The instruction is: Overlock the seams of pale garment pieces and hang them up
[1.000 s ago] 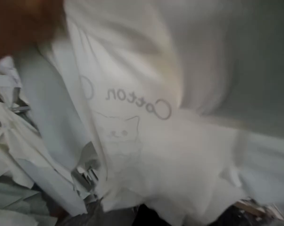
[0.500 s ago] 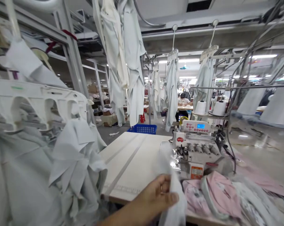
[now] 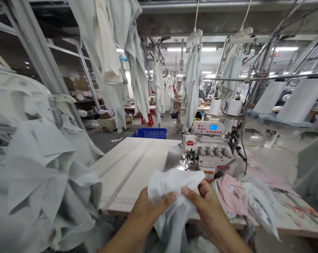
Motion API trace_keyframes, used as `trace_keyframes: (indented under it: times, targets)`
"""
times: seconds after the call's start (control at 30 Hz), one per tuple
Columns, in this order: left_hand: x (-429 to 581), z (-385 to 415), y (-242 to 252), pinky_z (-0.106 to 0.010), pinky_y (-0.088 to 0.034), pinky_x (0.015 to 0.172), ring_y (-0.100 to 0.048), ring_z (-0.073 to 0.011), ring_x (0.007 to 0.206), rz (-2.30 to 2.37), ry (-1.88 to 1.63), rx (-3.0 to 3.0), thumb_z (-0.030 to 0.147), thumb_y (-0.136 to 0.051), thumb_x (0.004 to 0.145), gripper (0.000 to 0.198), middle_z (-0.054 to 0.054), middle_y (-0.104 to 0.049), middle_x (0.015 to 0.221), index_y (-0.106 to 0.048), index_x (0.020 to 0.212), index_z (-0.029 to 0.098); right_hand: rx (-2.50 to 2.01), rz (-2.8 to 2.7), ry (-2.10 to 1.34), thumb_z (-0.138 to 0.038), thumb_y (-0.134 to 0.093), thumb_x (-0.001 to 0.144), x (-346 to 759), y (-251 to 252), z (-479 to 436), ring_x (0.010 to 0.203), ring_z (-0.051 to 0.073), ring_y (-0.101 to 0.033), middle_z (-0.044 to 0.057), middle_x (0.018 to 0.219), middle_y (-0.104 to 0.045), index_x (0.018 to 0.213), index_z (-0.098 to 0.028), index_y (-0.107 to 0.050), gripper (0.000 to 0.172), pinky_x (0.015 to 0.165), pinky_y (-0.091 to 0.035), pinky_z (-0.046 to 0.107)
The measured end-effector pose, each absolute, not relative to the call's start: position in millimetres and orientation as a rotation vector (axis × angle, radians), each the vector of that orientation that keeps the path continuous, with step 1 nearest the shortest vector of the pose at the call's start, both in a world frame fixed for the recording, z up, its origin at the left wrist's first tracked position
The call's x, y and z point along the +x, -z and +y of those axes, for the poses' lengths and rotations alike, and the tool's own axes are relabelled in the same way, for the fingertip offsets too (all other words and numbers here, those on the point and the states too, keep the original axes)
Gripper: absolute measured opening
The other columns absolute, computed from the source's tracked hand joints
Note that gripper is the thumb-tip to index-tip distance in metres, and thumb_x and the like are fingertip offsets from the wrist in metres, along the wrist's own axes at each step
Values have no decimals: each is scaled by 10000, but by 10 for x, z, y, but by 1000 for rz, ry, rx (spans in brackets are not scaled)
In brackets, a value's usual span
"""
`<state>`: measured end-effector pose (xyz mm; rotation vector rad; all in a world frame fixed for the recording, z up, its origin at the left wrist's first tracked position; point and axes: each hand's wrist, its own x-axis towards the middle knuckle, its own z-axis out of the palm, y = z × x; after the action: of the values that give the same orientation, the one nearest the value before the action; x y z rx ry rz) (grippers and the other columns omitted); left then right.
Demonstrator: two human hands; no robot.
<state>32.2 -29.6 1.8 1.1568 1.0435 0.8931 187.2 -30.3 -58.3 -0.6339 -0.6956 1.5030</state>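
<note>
A pale fabric piece point(image 3: 175, 182) is stretched between my two hands, in front of the sewing machine and over the table's front edge. My left hand point(image 3: 151, 207) grips its left side, thumb on top. On the other side my right hand point(image 3: 203, 198) pinches the cloth, its thumb close to the left one. The lower part of the fabric hangs down between my wrists. Just beyond stands a white overlock sewing machine point(image 3: 206, 147) with a lit blue display. The white table point(image 3: 132, 165) extends to its left.
Pale garment pieces point(image 3: 48, 175) hang from a white hanger at the left. Pink fabric point(image 3: 233, 193) lies right of my right hand. White thread cones point(image 3: 301, 100) stand at the right. Behind the table is a blue basket point(image 3: 151, 133). More garments point(image 3: 192, 80) hang overhead.
My right hand has come into view and now holds the fabric too. The cloth is spread between both hands before the machine. The view has tilted down and shifted.
</note>
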Motion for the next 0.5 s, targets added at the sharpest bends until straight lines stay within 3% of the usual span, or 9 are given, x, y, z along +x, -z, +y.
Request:
trace_keyframes:
  times: [0.1,0.27,0.4,0.47,0.5]
  targets:
    - [293,-270,-24,-384,-539,951,-691,-316,1052,1065,-866,1206,400,-889,645,616,-112,-751,1107,-703,1186,170,-690,-773,-1422,-410,-877,771,1955,506,-277,840,214,-695,52,955,-752,1063,-194,-689,410,710,-547,271]
    - [219,-190,-74,-408,-541,938,-697,-316,1026,1037,-809,1127,497,-821,703,637,-138,-740,1128,-668,1219,155,-743,-1069,-1234,-429,-680,949,1988,462,-297,833,205,-655,28,888,-710,1011,-201,-707,238,700,-509,262]
    - [195,-168,-12,-366,-563,834,-699,-328,957,1405,-893,1341,484,-852,632,505,-116,-765,977,-722,977,140,-877,-1335,-552,-239,-619,987,1919,540,-368,685,172,-589,20,733,-609,783,-186,-660,215,610,-446,261]
    - [192,-241,28,-344,-561,803,-692,-320,956,1475,-938,1320,485,-847,623,518,-100,-763,973,-713,1000,156,-841,-1442,-181,-138,-624,967,1851,610,-404,693,181,-584,50,758,-612,768,-172,-660,205,628,-448,284]
    - [189,-289,37,-337,-558,807,-688,-310,968,1443,-939,1249,493,-831,640,543,-92,-758,1001,-701,1056,169,-783,-1510,-58,-108,-608,972,1809,649,-415,756,201,-610,83,828,-654,853,-158,-690,153,673,-471,302]
